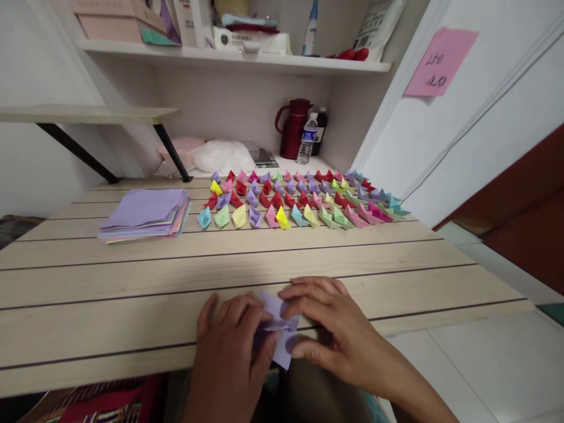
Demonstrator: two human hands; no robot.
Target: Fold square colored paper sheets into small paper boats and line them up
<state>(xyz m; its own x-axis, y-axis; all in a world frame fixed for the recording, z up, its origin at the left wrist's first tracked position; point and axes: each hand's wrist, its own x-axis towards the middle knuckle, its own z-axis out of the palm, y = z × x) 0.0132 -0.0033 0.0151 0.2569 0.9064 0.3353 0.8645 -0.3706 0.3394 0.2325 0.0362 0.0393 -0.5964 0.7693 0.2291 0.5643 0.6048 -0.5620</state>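
A partly folded purple paper (282, 343) sits at the table's front edge between my two hands. Its upper and lower flaps stick out, and a creased ridge runs across its middle. My left hand (235, 335) pinches its left side between thumb and fingers. From the right, my right hand (328, 326) has its fingertips on the upper flap and its thumb by the lower one. Part of the sheet is hidden under the fingers. Farther back stand rows of small folded paper boats (282, 218) in many colours.
A stack of coloured paper sheets (143, 211) with purple on top lies at the left of the slatted table (132, 276). Behind the boats are a dark red jug (293, 132), a water bottle (307, 141) and a white plastic bag (224, 157). A small raised shelf (88, 113) stands back left.
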